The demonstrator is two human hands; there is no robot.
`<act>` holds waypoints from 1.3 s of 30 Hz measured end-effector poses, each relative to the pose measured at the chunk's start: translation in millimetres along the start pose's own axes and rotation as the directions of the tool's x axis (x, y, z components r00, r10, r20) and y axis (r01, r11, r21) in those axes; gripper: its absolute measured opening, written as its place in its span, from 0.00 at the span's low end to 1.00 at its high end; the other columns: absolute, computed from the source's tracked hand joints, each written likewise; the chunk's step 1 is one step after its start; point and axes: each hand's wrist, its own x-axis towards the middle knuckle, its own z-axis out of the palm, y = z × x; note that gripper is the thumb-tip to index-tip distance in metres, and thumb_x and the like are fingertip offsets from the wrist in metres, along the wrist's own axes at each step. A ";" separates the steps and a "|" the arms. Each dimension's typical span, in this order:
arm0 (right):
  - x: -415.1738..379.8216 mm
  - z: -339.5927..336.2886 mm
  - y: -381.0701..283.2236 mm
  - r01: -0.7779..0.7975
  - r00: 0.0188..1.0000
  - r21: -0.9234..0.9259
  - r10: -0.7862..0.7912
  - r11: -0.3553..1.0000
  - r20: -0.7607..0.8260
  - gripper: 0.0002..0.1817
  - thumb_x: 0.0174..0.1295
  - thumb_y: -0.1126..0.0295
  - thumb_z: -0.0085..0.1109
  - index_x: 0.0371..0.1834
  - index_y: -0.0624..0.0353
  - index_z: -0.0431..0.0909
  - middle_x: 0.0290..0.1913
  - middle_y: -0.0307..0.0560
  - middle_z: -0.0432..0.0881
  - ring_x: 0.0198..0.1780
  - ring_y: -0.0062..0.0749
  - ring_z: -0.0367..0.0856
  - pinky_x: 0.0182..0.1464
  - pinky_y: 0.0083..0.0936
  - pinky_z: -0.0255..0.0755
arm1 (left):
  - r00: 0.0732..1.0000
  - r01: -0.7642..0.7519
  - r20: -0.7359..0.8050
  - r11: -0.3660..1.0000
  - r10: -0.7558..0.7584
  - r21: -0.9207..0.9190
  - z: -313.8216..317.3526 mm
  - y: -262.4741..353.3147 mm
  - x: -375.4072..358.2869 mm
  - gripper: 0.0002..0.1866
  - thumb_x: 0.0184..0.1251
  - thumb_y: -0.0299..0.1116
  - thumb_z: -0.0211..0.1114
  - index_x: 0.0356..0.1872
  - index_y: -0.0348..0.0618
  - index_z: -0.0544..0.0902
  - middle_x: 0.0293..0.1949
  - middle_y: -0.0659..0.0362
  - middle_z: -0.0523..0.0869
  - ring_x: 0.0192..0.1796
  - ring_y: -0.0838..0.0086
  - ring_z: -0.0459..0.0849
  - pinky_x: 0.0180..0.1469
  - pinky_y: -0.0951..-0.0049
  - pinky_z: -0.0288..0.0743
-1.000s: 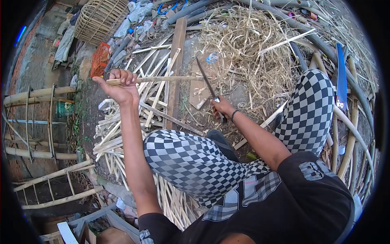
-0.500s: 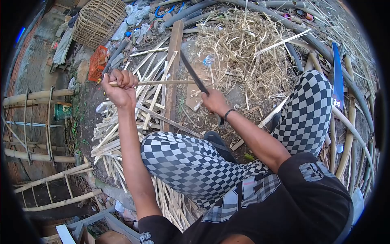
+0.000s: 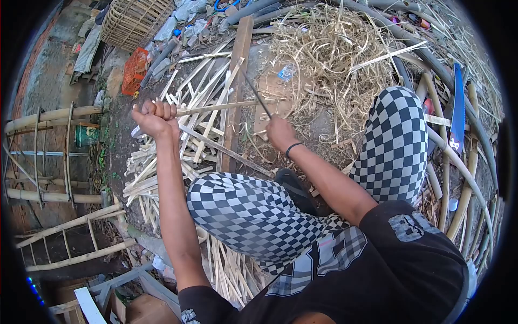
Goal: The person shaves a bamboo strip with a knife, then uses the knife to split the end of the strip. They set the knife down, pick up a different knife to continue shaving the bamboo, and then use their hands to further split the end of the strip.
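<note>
The person squats on bare dirt ground (image 3: 116, 156) in black-and-white checkered trousers (image 3: 253, 210), knees wide apart, with a broad tangle of pale curled bamboo shavings (image 3: 329, 54) ahead and a heap of split pale bamboo slats (image 3: 162, 162) spread under and in front of the left knee. A long brown wooden plank (image 3: 236, 81) lies on the ground, running away from the body between the two hands. Above it, a thin pale bamboo strip (image 3: 216, 107) is held level, its long axis running crosswise to the plank, from left to right. The left hand (image 3: 154, 116) is closed in a fist round the strip's left end, arm stretched out. The right hand (image 3: 279, 132), with a dark band on its wrist, is curled tight round the handle of a slim dark-bladed knife (image 3: 256, 96); the blade slants up and to the left from that hand and meets the strip towards its right end, so the strip's free length lies to the left of the blade, between blade and fist. The right hand is the nearer to that meeting point. Off to the right, a blue-bladed handsaw (image 3: 457, 108) lies among thick bamboo poles (image 3: 469, 178).
</note>
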 end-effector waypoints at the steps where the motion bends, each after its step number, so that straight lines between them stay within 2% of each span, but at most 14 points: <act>1: 1.0 -1.8 4.9 0.000 1.000 0.012 0.000 1.000 -0.004 0.14 0.66 0.67 0.49 0.45 0.67 0.76 0.31 0.68 0.83 0.36 0.65 0.84 0.42 0.55 0.78 | 0.999 0.006 -0.042 1.000 -0.007 -0.015 -0.8 -0.5 -0.6 0.25 0.72 0.54 0.36 0.16 0.54 0.51 0.13 0.67 0.45 0.18 0.76 0.41 0.23 0.70 0.42; 3: 3.4 -3.0 6.1 -0.019 0.999 -0.058 0.021 0.998 0.039 0.16 0.64 0.67 0.49 0.48 0.66 0.78 0.38 0.67 0.85 0.43 0.63 0.85 0.45 0.52 0.80 | 1.000 0.018 -0.024 1.000 -0.018 -0.018 0.7 -3.5 0.9 0.25 0.72 0.54 0.37 0.16 0.54 0.52 0.13 0.67 0.46 0.18 0.77 0.41 0.23 0.70 0.42; 5: 1.8 4.2 -6.6 -0.013 0.999 -0.008 0.014 1.000 0.034 0.17 0.64 0.67 0.49 0.49 0.67 0.78 0.38 0.68 0.85 0.43 0.63 0.85 0.46 0.52 0.79 | 1.000 0.008 -0.007 0.999 -0.008 -0.032 -2.2 -4.5 -1.7 0.25 0.72 0.53 0.38 0.16 0.54 0.52 0.13 0.68 0.46 0.18 0.77 0.41 0.23 0.71 0.42; 7: -10.4 -24.5 -44.0 0.112 0.988 0.003 -0.112 0.994 0.103 0.17 0.63 0.68 0.50 0.49 0.67 0.78 0.35 0.69 0.84 0.40 0.63 0.85 0.45 0.52 0.79 | 1.000 0.000 -0.026 0.999 -0.001 -0.038 -5.7 -5.1 3.9 0.25 0.73 0.53 0.38 0.15 0.54 0.52 0.13 0.67 0.47 0.17 0.77 0.42 0.23 0.71 0.42; 9: -35.1 -42.2 -82.9 0.307 0.949 0.079 -0.312 0.948 0.053 0.13 0.64 0.67 0.51 0.42 0.67 0.76 0.25 0.65 0.82 0.30 0.63 0.83 0.39 0.53 0.78 | 1.000 -0.013 -0.020 0.998 0.012 -0.062 -10.1 -5.2 7.0 0.25 0.73 0.52 0.38 0.15 0.54 0.52 0.13 0.67 0.47 0.17 0.77 0.42 0.23 0.71 0.42; 13: -45.2 -24.5 -106.0 0.445 0.891 0.141 -0.453 0.884 0.025 0.12 0.64 0.67 0.52 0.44 0.65 0.75 0.23 0.64 0.81 0.28 0.64 0.82 0.37 0.54 0.77 | 0.999 -0.005 0.038 0.998 0.007 -0.056 -4.9 -2.1 0.8 0.26 0.74 0.53 0.36 0.16 0.52 0.52 0.13 0.67 0.46 0.18 0.77 0.40 0.23 0.71 0.39; 15: -34.8 -11.6 -82.5 0.426 0.904 0.139 -0.425 0.894 -0.037 0.12 0.65 0.67 0.52 0.45 0.65 0.74 0.23 0.63 0.80 0.27 0.64 0.81 0.35 0.55 0.76 | 0.999 -0.005 0.031 0.999 0.007 -0.041 -7.3 -1.9 0.9 0.25 0.73 0.52 0.36 0.16 0.53 0.51 0.13 0.67 0.46 0.18 0.77 0.41 0.23 0.71 0.40; 18: 1.4 17.2 -10.2 0.083 0.996 0.006 -0.083 0.996 -0.023 0.13 0.65 0.66 0.52 0.47 0.64 0.75 0.26 0.63 0.83 0.32 0.63 0.84 0.37 0.54 0.78 | 0.994 0.003 -0.109 0.997 -0.012 -0.078 -25.3 -6.9 6.8 0.25 0.72 0.52 0.39 0.15 0.53 0.51 0.12 0.67 0.46 0.18 0.76 0.41 0.24 0.70 0.40; 20: 17.2 21.6 43.2 -0.087 0.996 -0.042 0.088 0.995 0.011 0.13 0.66 0.65 0.52 0.45 0.64 0.77 0.31 0.65 0.84 0.37 0.62 0.85 0.42 0.55 0.78 | 0.995 0.007 -0.095 0.997 -0.015 -0.079 -31.6 -9.1 4.5 0.24 0.72 0.51 0.39 0.15 0.53 0.52 0.13 0.67 0.47 0.18 0.77 0.41 0.24 0.70 0.41; 29: 11.7 14.4 34.4 -0.097 0.995 0.009 0.097 0.995 0.005 0.17 0.64 0.62 0.53 0.43 0.69 0.80 0.37 0.70 0.84 0.43 0.65 0.84 0.49 0.51 0.78 | 0.992 0.039 0.119 0.995 -0.028 -0.097 -23.5 -6.5 0.1 0.23 0.70 0.48 0.42 0.16 0.52 0.53 0.13 0.67 0.47 0.19 0.77 0.41 0.25 0.70 0.43; 31: -3.5 -2.6 0.8 -0.144 0.985 -0.007 0.144 0.990 0.095 0.17 0.62 0.65 0.52 0.45 0.68 0.80 0.41 0.72 0.84 0.47 0.62 0.84 0.53 0.50 0.78 | 0.993 0.033 0.114 0.994 -0.021 -0.101 -18.3 -7.1 -0.8 0.23 0.70 0.48 0.42 0.15 0.52 0.54 0.13 0.67 0.47 0.19 0.77 0.42 0.25 0.70 0.44; 32: -15.0 -18.5 -20.9 -0.127 0.987 0.052 0.121 0.990 0.106 0.17 0.61 0.66 0.53 0.44 0.70 0.80 0.40 0.73 0.83 0.47 0.64 0.84 0.52 0.49 0.78 | 0.994 0.023 0.112 0.996 -0.013 -0.089 -15.7 -6.2 -1.1 0.23 0.70 0.48 0.42 0.15 0.52 0.54 0.13 0.67 0.47 0.18 0.77 0.42 0.24 0.70 0.44; 34: -31.1 -39.0 -48.1 0.162 0.982 0.082 -0.169 0.983 0.087 0.14 0.61 0.67 0.53 0.42 0.68 0.79 0.35 0.72 0.83 0.42 0.65 0.84 0.48 0.51 0.78 | 0.992 0.009 0.128 0.997 0.001 -0.082 -12.7 -5.7 -2.5 0.23 0.70 0.48 0.42 0.15 0.52 0.54 0.13 0.67 0.48 0.18 0.77 0.42 0.24 0.71 0.43; 39: -48.3 -57.6 -88.0 0.365 0.923 0.104 -0.374 0.925 0.088 0.11 0.65 0.65 0.54 0.42 0.62 0.77 0.28 0.64 0.82 0.34 0.62 0.84 0.42 0.51 0.78 | 0.988 0.024 0.151 0.997 -0.014 -0.067 0.2 -0.6 -7.2 0.23 0.70 0.48 0.43 0.15 0.53 0.53 0.13 0.68 0.48 0.18 0.78 0.42 0.25 0.71 0.44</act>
